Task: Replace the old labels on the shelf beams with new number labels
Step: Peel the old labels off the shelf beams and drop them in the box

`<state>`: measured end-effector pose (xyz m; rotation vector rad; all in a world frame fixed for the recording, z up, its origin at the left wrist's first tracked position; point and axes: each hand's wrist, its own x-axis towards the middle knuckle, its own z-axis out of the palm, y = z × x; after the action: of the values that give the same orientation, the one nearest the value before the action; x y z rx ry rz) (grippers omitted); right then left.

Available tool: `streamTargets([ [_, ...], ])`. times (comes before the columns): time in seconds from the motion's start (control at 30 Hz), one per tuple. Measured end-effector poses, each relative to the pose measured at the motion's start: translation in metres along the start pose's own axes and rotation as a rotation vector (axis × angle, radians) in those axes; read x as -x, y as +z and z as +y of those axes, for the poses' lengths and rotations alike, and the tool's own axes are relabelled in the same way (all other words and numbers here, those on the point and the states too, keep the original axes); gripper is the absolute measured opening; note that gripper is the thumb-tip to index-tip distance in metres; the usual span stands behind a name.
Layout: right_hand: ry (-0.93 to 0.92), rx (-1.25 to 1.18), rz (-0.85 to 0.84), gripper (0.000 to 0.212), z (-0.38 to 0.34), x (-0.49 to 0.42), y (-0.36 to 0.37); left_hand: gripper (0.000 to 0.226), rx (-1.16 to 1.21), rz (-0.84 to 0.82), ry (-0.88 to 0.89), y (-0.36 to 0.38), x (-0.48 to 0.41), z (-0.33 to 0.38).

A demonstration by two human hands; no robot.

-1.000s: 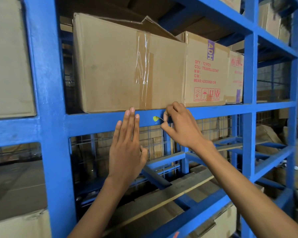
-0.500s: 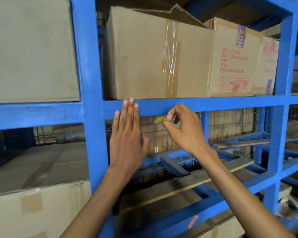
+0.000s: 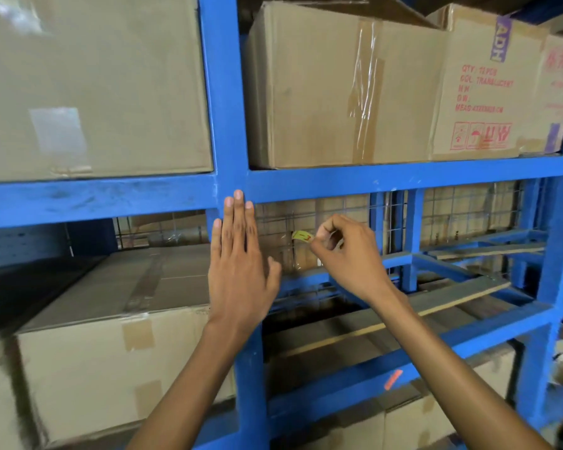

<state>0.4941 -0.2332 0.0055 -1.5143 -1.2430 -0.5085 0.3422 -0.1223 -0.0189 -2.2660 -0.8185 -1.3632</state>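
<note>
A small yellow label (image 3: 303,236) with red marks is pinched between the thumb and forefinger of my right hand (image 3: 345,254), held in the air just below the blue shelf beam (image 3: 403,178). My left hand (image 3: 238,258) is flat, fingers straight and together, lying against the blue upright post (image 3: 223,92); its fingertips reach the joint where post and beam meet. The label touches nothing but my fingers.
Large cardboard boxes (image 3: 338,92) stand on the shelf above the beam, one printed in red (image 3: 488,92). More boxes (image 3: 111,368) fill the lower left bay. Behind my hands are wire mesh and wooden planks (image 3: 436,306). An orange sticker (image 3: 393,379) sits on a lower beam.
My right hand has pulled the yellow label off the beam and lowered it. The view has swung left, so the post now stands in the middle. My left hand has slid onto the post.
</note>
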Motion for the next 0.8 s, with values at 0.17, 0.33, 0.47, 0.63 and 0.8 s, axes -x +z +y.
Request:
streamTargets([
  [0.17, 0.151, -0.059, -0.052, 0.021, 0.012, 0.043, 0.008, 0.096, 0.05, -0.048, -0.047, 0.012, 0.047, 0.004],
  [0.33, 0.355, -0.143, -0.082, 0.029, 0.048, 0.123, 0.035, 0.098, 0.071, -0.165, -0.108, 0.041, 0.127, 0.014],
  [0.47, 0.559, -0.2, -0.145, 0.03, 0.083, 0.205, 0.066, 0.103, 0.084, -0.309, -0.138, 0.068, 0.204, 0.018],
  [0.63, 0.833, -0.193, -0.21, 0.019, 0.127, 0.312, 0.101, 0.109, 0.095, -0.514, -0.145, 0.099, 0.296, 0.023],
  [0.8, 1.078, -0.185, -0.272, 0.021, 0.168, 0.411, 0.131, 0.111, 0.083, -0.652, -0.161, 0.138, 0.377, 0.029],
])
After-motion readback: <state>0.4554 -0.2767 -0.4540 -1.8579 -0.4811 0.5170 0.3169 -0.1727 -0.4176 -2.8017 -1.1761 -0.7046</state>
